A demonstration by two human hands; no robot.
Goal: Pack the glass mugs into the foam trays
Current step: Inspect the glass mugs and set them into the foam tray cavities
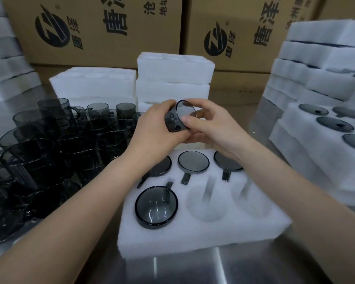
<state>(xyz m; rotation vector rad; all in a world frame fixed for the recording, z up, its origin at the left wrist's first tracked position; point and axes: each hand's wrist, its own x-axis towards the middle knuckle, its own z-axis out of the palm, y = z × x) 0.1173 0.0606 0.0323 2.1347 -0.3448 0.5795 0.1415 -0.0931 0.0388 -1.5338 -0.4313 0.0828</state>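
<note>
A smoky grey glass mug (181, 116) is held in the air between both hands, tilted on its side so that 1 round end is turned toward the camera. It is gripped from the left by the left hand (158, 125), whose fingers are curled round its body, and pinched at the rim by the thumb and fingers of the right hand (210, 129). The mug is held above the far edge of a white foam tray (193, 238), which is laid on a metal table (264, 267). 6 round cavities are cut in the tray: all 3 in the back row are filled with mugs, and 1 more seated mug (156, 208) is lodged in the near left cavity, while bare foam is shown in the near middle cavity (206, 203) and the near right cavity (252, 201). A crowd of loose mugs (59, 140) is stood just left of the tray. Stacked foam trays (172, 78) are seen behind it, filled trays (326, 124) are piled on the right, and cardboard boxes (90, 27) are ranged along the back.
</note>
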